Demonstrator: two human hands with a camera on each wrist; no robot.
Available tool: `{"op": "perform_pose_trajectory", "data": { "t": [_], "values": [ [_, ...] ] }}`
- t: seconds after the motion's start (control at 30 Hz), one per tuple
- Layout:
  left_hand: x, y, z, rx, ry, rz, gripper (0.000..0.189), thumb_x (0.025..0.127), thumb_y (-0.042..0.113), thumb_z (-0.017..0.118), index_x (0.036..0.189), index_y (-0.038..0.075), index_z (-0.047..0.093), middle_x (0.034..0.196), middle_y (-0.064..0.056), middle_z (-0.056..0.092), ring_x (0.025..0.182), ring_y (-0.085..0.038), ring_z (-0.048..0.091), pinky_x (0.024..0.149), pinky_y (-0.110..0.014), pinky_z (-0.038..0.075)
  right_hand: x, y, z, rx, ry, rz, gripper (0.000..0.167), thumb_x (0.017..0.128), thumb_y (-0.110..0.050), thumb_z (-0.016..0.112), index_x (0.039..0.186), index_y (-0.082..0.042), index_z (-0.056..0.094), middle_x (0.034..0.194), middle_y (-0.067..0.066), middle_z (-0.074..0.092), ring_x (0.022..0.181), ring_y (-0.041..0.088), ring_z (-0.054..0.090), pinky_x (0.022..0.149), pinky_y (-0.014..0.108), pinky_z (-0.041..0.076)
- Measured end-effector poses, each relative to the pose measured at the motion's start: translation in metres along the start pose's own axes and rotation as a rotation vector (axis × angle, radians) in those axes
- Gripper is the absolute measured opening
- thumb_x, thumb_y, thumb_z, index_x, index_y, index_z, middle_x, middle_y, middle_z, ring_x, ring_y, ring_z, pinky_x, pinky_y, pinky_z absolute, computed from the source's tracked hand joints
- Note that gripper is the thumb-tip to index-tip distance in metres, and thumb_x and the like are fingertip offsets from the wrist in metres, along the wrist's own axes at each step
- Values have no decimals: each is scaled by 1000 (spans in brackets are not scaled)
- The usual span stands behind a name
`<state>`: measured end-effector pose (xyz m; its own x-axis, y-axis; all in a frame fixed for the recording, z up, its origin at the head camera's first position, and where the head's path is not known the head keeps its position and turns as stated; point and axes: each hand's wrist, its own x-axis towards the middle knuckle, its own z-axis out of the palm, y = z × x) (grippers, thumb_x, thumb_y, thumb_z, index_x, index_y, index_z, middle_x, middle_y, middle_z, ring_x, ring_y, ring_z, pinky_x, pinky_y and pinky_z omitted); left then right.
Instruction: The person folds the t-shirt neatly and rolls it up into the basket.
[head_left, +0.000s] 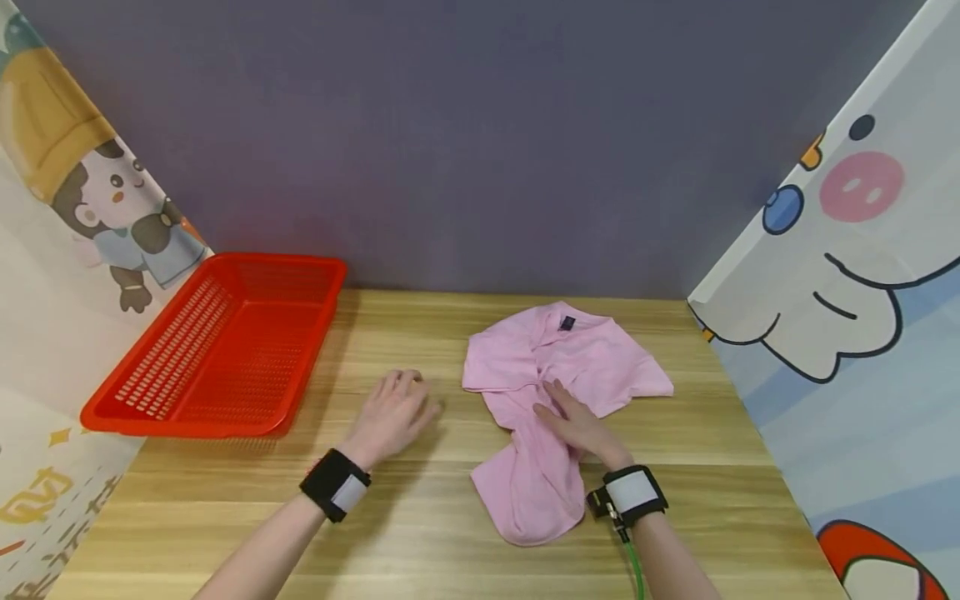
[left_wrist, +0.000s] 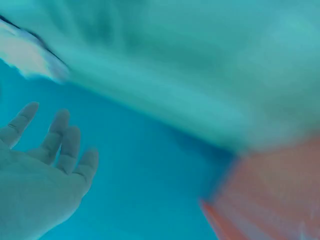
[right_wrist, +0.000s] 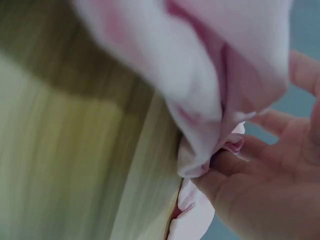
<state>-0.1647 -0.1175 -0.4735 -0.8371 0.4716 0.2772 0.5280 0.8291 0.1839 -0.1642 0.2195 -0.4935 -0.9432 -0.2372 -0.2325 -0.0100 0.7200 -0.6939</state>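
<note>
A crumpled pink short-sleeved shirt (head_left: 600, 367) lies on the wooden table, its collar with a dark label toward the back. Its lower part is bunched and twisted toward the front. My right hand (head_left: 581, 425) rests on the middle of the shirt with fingers spread. In the right wrist view, the fingers of this hand (right_wrist: 270, 175) touch the folds of the pink cloth (right_wrist: 190, 60), and some fingertips are hidden behind it. My left hand (head_left: 393, 412) is over the table between the basket and the shirt, holding nothing; its fingers look loosely bent in the left wrist view.
A red plastic basket (head_left: 300, 408) with perforated sides stands at the left of the table (head_left: 420, 517), with nothing seen inside. A dark grey panel (head_left: 480, 150) rises behind the table. Cartoon-printed sheets (head_left: 847, 275) flank both sides. A green cable (head_left: 636, 567) runs from the right wristband.
</note>
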Motion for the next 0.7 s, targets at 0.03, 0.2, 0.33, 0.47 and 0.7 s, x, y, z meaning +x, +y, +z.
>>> {"op": "perform_pose_trajectory", "data": {
  "t": [0.03,0.2,0.33,0.47,0.7],
  "values": [
    [2,11,5,-57,-71,-7,48,97,42,64,133,10,62,128,-18,62,122,-40,54,105,-58,44,2,-5,4,16,7,-13,73,104,-47,45,160,-6,23,166,22,18,152,44,22,122,60,22],
    [-3,46,32,-172,-300,37,75,87,67,63,142,16,53,129,-13,59,122,-36,55,102,-56,46,7,-25,19,46,48,-31,65,106,-41,44,159,-7,26,160,21,36,147,41,37,120,55,30],
    [-10,49,41,-193,-302,55,74,85,57,71,142,15,51,130,-12,62,117,-34,61,98,-53,49,10,-26,21,64,124,-78,58,105,-32,49,154,-3,37,150,27,48,138,43,49,114,55,38],
    [-12,35,39,-304,-231,14,48,92,27,72,134,12,57,115,-10,72,101,-29,70,84,-47,55,11,-10,12,61,310,-138,47,98,-17,60,140,3,53,134,30,61,120,45,63,103,56,49],
    [-16,-12,34,-203,-25,-195,31,91,6,68,122,5,64,103,-17,74,90,-37,71,71,-49,56,14,39,-15,-120,597,-171,39,83,-7,67,118,10,64,127,37,60,122,55,54,106,64,38]
  ]
}}
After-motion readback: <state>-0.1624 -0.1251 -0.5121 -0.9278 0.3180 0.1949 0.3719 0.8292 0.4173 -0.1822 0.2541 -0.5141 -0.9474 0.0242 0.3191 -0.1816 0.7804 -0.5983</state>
